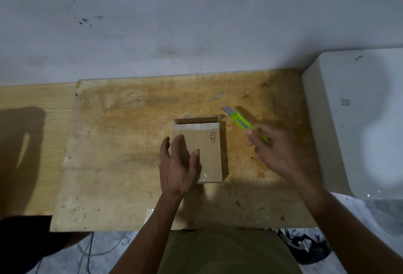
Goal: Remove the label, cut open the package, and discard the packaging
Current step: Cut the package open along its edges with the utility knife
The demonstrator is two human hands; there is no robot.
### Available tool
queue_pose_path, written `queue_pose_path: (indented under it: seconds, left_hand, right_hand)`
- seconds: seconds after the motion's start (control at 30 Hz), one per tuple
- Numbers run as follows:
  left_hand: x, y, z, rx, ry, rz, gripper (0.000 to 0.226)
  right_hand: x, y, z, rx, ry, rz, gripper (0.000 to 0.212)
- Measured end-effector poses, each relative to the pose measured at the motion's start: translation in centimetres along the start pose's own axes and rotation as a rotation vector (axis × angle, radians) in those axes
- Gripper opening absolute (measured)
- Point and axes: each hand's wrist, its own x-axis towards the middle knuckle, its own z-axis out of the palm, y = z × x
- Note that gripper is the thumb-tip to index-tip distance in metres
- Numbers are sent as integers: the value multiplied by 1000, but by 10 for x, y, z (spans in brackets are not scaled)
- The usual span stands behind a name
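Observation:
A small brown cardboard package (209,149) lies flat on the wooden board (130,142), with handwriting along its right side and clear tape across its far and near ends. Its far flap stands slightly open. My left hand (177,169) rests on the package's left half, fingers spread, pressing rather than gripping. My right hand (277,151) hovers to the right of the package and grips a bright green utility knife (244,124). The knife's blade is extended and points up and to the left, clear of the package.
A white wall runs behind the board. A pale grey block (349,121) stands at the board's right edge. A dark object (24,241) sits at the lower left. Cables and a dark crumpled bag (303,245) lie on the floor below the board's front edge.

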Motion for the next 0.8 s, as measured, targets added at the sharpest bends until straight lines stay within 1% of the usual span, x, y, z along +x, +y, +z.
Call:
queue_pose_path:
  seconds: [0.07, 0.13, 0.2, 0.23, 0.3, 0.37, 0.43, 0.47, 0.5, 0.6, 0.7, 0.8]
  left_hand:
    - [16, 5, -12, 76, -46, 79, 80]
    - [42, 10, -24, 192, -140, 198, 97]
    - [71, 15, -33, 340, -269, 293, 110]
    - [83, 16, -35, 400, -343, 316, 113]
    - [98, 18, -39, 461, -479, 328, 111]
    - [101, 19, -43, 464, -531, 335, 105]
    - [97, 16, -47, 459, -500, 338, 100]
    - [93, 14, -51, 451, -477, 319, 98]
    - [87, 11, -54, 428, -457, 288, 96]
    - [62, -3, -65, 321, -403, 173, 89]
    - [34, -16, -69, 231, -339, 38, 89]
    - [13, -20, -66, 163, -277, -32, 87]
  right_hand:
    - [-33, -5, 23, 215, 48, 211, 14]
    - [-62, -3, 51, 295, 95, 348, 10]
    - [-82, 0, 80, 369, 151, 445, 11]
    - [-89, -1, 94, 418, 179, 485, 13]
    - [-96, -3, 119, 507, 255, 556, 17]
    - [-96, -8, 136, 542, 364, 590, 17]
    - [-90, -12, 143, 598, 475, 583, 17]
    - [-87, -13, 145, 589, 501, 565, 21]
    - [-84, -15, 144, 562, 518, 537, 26]
    - [-68, -23, 133, 430, 555, 427, 19]
    - [-44, -32, 120, 276, 459, 343, 24]
    - [-23, -37, 115, 85, 361, 272, 34]
